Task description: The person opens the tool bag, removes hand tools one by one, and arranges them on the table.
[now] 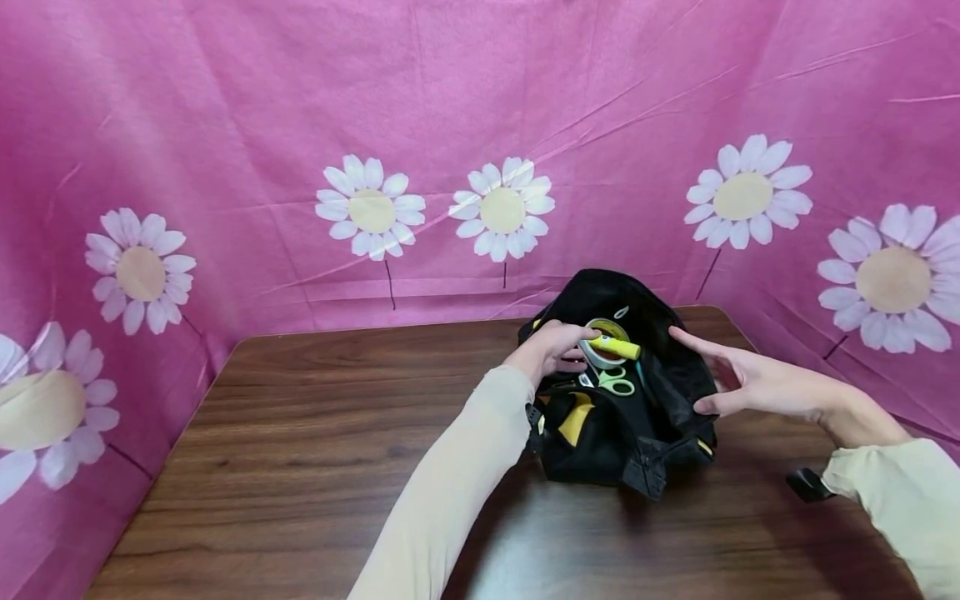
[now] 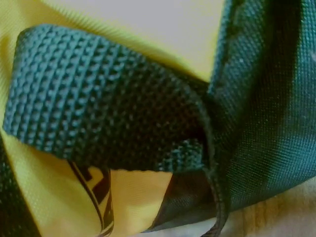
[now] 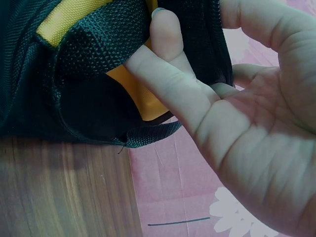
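Observation:
A black tool bag with yellow patches stands on the table, its top spread wide. My left hand reaches into its mouth and pinches one end of a yellow highlighter-like tube. Below the tube lie a tape roll and scissors with light green handles. My right hand grips the bag's right rim. In the right wrist view, its fingers press by a black webbing strap. The left wrist view shows only the bag's strap and yellow fabric, with the hand hidden.
The brown wooden table extends left and in front of the bag. A pink cloth printed with white daisies hangs behind the table and along its sides. A dark strap piece sits at the right sleeve.

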### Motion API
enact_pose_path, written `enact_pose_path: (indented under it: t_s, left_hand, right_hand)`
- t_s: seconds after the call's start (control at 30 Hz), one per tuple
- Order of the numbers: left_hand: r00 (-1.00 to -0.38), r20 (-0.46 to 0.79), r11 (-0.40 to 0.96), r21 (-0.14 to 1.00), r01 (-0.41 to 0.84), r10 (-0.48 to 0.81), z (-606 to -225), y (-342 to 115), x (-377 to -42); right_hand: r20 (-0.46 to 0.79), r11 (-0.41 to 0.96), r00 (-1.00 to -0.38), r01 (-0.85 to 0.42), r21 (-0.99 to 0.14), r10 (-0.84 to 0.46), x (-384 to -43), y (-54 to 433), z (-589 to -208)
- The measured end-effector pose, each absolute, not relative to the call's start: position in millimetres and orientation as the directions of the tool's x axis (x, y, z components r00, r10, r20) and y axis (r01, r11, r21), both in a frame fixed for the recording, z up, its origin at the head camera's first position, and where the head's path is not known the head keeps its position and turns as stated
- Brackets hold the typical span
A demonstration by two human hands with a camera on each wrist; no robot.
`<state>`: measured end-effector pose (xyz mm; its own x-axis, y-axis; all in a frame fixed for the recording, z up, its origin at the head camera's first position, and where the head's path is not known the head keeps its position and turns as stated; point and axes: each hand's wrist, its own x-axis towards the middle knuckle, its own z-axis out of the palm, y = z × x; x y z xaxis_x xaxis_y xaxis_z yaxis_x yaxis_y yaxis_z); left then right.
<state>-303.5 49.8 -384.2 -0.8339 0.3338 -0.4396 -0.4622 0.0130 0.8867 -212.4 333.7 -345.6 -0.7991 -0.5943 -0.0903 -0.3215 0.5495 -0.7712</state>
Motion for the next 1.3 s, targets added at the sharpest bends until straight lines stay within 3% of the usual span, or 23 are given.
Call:
enact_pose_path:
  t_s: [0.23,0.63,1.03,1.3]
  left_hand:
    - [-0.802,-0.474,-0.023,0.856,-0.517,0.364,-388.6,59.3,-310.2]
    - [-0.778,-0.509,0.040,0.845,-0.534,0.370,-388.5,62.2,-313.2]
    - [-0.871,-0.385,0.083,0.922,-0.378,0.305,-394.6,74.3,-308.9]
    - [-0.971,-0.150,0.430,0.901,-0.056,0.187,-402.0,84.5,-304.0]
  right_hand:
    - [-0.099,0.526,-0.788,-0.306,-0.794,-0.608,-214.1,334.6,-348.0]
    - [-0.130,0.540,-0.794,-0.274,-0.796,-0.594,-216.2,333.0,-349.1]
    - [-0.124,0.530,-0.788,-0.279,-0.801,-0.603,-218.3,333.9,-350.0]
    - [-0.140,0.546,-0.793,-0.268,-0.794,-0.593,-216.8,334.5,-348.7]
